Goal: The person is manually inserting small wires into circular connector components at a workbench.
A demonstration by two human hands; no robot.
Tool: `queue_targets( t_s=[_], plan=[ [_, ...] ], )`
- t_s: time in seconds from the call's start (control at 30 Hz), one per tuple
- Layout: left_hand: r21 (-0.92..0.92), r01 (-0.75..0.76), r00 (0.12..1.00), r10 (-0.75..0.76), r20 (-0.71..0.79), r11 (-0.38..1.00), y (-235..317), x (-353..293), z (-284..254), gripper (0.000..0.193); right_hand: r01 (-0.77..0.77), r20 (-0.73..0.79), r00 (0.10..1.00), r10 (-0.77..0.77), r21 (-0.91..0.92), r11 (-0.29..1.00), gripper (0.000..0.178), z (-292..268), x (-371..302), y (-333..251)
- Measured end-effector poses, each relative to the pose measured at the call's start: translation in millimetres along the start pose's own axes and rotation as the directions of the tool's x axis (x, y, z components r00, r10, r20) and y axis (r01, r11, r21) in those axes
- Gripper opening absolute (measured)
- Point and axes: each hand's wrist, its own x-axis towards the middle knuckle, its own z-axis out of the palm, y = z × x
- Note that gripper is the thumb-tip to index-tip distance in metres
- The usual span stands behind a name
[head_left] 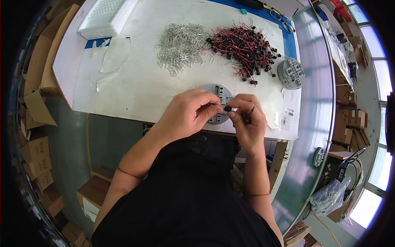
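Over the table's front edge my two hands meet above a round grey fixture (219, 89) with slots and small inserts. My right hand (250, 119) pinches a small black cylindrical part (227, 108) between thumb and fingertips. Close beside it, my left hand (190, 112) is closed, thumb against forefinger; what lies between them is too small to make out. Farther back is a heap of black cylindrical parts with red and black wires (247, 48). To its left spreads a pile of bent silvery wire pieces (182, 45).
A second stack of grey round fixtures (291, 73) stands at the table's right. White foam trays (108, 18) sit at the back left. Glasses (284, 20) lie at the back right. Cardboard boxes (49, 53) crowd the left side; a glossy bench (306, 123) runs along the right.
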Motion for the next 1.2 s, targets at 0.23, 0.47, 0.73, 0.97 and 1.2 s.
queue_targets(
  t_s=[0.23,0.47,0.73,0.97,1.2],
  plan=[
    [0.437,-0.131,0.965,0.216,-0.149,0.89,-19,-11,20,0.024,-0.007,0.119,0.992,0.047,-0.317,0.948,0.024,-14,2,13],
    [0.296,-0.081,0.964,0.15,-0.218,0.952,-22,-8,34,0.048,0.116,0.205,0.979,-0.003,-0.538,0.835,0.022,-14,0,2],
    [0.284,-0.015,0.977,0.075,-0.202,0.959,-22,-1,36,0.057,0.134,0.216,0.976,-0.035,-0.461,0.877,0.02,-20,3,15],
    [0.249,0.039,0.982,0.008,-0.186,0.968,-23,-2,36,0.064,-0.04,-0.064,0.997,0.039,-0.022,0.999,0.01,-22,6,19],
    [0.256,0.04,0.98,0.012,-0.198,0.966,-24,-3,38,0.066,0.182,-0.13,0.983,-0.129,0.617,0.765,0.045,35,21,39]
  ],
)
